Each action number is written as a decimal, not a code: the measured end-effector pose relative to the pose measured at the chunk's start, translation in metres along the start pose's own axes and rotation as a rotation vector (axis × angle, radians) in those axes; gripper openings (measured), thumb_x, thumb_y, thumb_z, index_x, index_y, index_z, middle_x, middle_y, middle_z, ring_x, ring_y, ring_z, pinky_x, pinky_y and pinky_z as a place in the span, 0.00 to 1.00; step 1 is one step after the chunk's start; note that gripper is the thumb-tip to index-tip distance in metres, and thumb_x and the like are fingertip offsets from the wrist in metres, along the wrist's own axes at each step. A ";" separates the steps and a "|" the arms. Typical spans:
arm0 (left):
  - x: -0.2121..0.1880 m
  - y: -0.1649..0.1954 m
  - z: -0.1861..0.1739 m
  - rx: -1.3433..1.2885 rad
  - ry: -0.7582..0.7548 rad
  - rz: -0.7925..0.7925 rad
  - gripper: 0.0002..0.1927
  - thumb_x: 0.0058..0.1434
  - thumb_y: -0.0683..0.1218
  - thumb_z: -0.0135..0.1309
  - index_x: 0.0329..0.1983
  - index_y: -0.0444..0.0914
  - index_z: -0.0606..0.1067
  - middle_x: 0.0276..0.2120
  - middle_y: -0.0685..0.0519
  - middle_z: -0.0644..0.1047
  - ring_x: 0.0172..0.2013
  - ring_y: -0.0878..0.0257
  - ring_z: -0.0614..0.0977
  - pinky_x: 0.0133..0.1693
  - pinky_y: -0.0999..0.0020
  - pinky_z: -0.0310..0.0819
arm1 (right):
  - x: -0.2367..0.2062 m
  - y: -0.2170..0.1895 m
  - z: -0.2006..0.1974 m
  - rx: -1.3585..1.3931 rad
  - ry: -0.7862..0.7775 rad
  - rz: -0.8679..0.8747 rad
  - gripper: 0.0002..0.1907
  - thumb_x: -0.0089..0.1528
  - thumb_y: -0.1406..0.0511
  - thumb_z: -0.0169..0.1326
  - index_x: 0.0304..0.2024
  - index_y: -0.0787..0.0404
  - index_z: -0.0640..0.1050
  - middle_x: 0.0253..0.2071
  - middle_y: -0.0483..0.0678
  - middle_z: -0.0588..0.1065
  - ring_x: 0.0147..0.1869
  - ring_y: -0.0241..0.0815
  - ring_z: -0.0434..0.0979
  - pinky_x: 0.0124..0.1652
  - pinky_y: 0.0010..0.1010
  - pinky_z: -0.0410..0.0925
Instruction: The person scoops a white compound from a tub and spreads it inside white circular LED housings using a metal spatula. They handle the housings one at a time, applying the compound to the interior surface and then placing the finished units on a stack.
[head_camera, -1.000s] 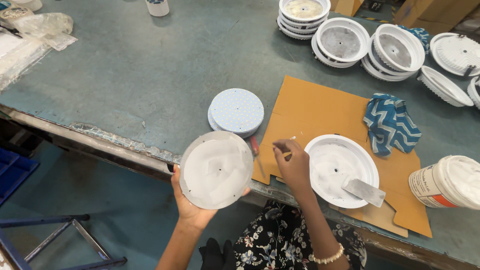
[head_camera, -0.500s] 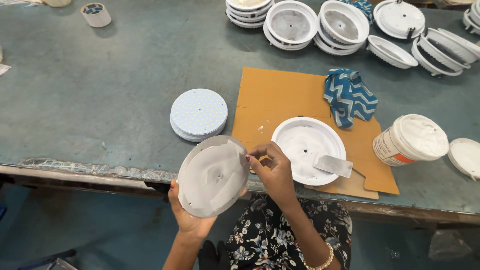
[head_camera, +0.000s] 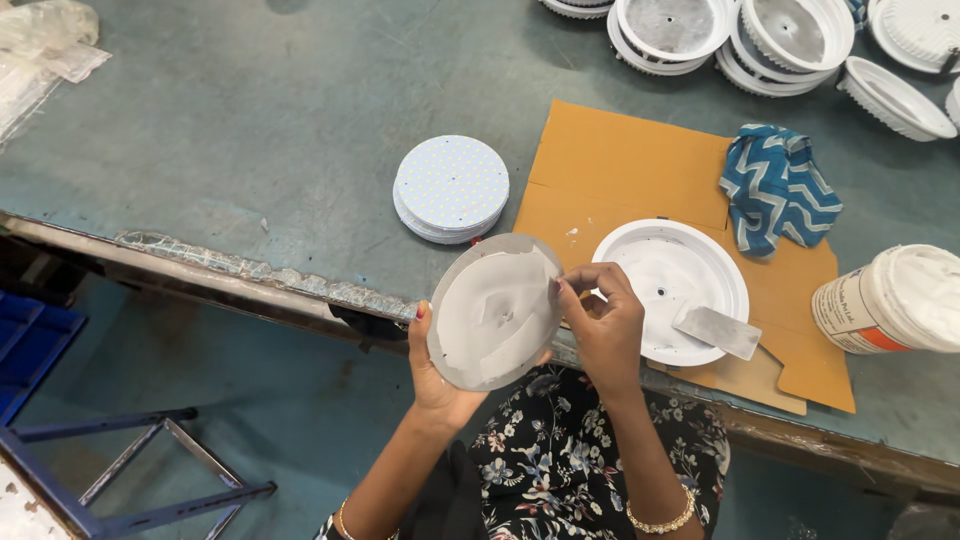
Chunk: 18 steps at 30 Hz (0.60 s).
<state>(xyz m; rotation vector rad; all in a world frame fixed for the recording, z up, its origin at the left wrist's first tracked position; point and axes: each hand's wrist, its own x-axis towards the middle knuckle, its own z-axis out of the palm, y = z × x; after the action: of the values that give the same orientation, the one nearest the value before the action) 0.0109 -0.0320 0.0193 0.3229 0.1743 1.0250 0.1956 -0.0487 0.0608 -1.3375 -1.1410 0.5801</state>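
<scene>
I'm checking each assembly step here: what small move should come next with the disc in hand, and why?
Probably lower the grey disc into the white housing: the left hand holds it with its pasted face up, the right hand pinches its edge, and the housing sits open beside it.

Right hand (head_camera: 598, 318) shifted from the disc's (head_camera: 495, 312) upper right edge to pinch mid right edge; disc now tilted more upright.

Matt grey paste-smeared metal disc (head_camera: 495, 312), glossy white plastic housing (head_camera: 670, 290), brown cardboard sheet (head_camera: 620, 170), worn painted table (head_camera: 250, 120).
</scene>
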 end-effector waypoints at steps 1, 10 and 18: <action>0.001 0.001 0.001 -0.004 0.005 0.001 0.49 0.61 0.73 0.49 0.73 0.36 0.60 0.67 0.43 0.67 0.66 0.49 0.69 0.66 0.47 0.62 | 0.000 0.001 0.000 -0.006 -0.001 -0.006 0.04 0.64 0.72 0.57 0.39 0.70 0.79 0.43 0.46 0.74 0.41 0.32 0.77 0.37 0.23 0.74; 0.004 0.019 0.018 -0.085 -0.053 -0.058 0.50 0.58 0.74 0.49 0.75 0.42 0.56 0.71 0.41 0.60 0.68 0.39 0.65 0.57 0.19 0.61 | 0.004 0.013 -0.010 0.266 -0.022 0.036 0.04 0.68 0.71 0.52 0.43 0.68 0.74 0.41 0.47 0.76 0.43 0.32 0.77 0.41 0.25 0.73; 0.004 0.020 0.003 -0.058 0.019 0.027 0.47 0.58 0.72 0.52 0.73 0.43 0.59 0.69 0.44 0.63 0.66 0.42 0.66 0.59 0.25 0.62 | 0.005 0.018 -0.007 0.201 -0.062 0.064 0.06 0.66 0.72 0.54 0.45 0.68 0.77 0.40 0.47 0.77 0.42 0.32 0.76 0.40 0.24 0.71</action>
<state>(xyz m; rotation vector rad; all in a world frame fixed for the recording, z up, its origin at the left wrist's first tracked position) -0.0022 -0.0197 0.0284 0.2632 0.1578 1.0580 0.2085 -0.0435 0.0469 -1.1932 -1.0635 0.7670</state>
